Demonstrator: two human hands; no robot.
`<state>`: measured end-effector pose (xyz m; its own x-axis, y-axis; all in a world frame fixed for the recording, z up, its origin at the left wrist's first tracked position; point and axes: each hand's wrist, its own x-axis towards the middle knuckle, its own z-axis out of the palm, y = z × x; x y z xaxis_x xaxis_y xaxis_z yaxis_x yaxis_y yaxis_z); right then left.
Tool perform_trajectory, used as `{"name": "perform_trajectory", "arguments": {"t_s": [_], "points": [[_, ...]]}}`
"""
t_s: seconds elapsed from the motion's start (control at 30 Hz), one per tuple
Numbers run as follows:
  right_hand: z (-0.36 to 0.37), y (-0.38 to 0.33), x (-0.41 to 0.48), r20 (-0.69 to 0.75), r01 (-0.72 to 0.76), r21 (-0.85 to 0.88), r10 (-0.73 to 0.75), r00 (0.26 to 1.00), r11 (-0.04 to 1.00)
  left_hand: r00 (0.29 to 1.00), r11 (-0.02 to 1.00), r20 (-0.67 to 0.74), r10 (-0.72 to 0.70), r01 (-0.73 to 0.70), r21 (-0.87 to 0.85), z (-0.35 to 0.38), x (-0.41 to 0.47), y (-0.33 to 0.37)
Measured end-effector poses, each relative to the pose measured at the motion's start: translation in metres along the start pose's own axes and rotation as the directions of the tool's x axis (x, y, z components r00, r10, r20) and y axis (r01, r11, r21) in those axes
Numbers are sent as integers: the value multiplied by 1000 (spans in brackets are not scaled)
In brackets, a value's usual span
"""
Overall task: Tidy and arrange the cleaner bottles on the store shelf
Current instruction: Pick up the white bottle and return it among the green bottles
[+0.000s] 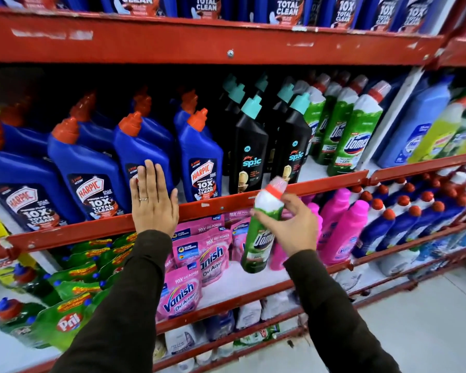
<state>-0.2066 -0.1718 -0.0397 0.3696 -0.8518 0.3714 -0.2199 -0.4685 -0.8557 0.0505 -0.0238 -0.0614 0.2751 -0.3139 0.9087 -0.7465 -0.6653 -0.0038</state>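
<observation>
My right hand (293,224) grips a green Domex bottle (260,232) with a red cap by its neck, tilted and held out in front of the red shelf rail (307,185). My left hand (152,201) lies flat, fingers together, against the front of a blue Harpic bottle (143,149) and the rail below it. On the middle shelf stand blue Harpic bottles (199,157), black Spic bottles (249,157) with teal caps, and green Domex bottles (355,135) to the right. A gap of bare white shelf (315,168) shows in front of the Domex row.
Above, a red shelf edge (226,41) carries more Harpic bottles. Below hang pink Vanish pouches (183,294), pink bottles (345,230), blue red-capped bottles (388,224) and green Pril pouches (65,321). A white divider (396,114) separates light blue bottles (417,125) at right. Floor (428,332) lies lower right.
</observation>
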Motion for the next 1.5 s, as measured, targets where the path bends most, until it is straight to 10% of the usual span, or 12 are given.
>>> {"name": "perform_trajectory", "arguments": {"t_s": [0.37, 1.5], "points": [[-98, -53, 99, -470, 114, 13, -94, 878, 993, 1000, 998, -23, 8, -10, -58, 2, -2, -2], [-76, -35, 184, -389, 102, -111, -137, 911, 989, 1000, 999, -8, -7, 7, -37, 0, -1, 1]]}}
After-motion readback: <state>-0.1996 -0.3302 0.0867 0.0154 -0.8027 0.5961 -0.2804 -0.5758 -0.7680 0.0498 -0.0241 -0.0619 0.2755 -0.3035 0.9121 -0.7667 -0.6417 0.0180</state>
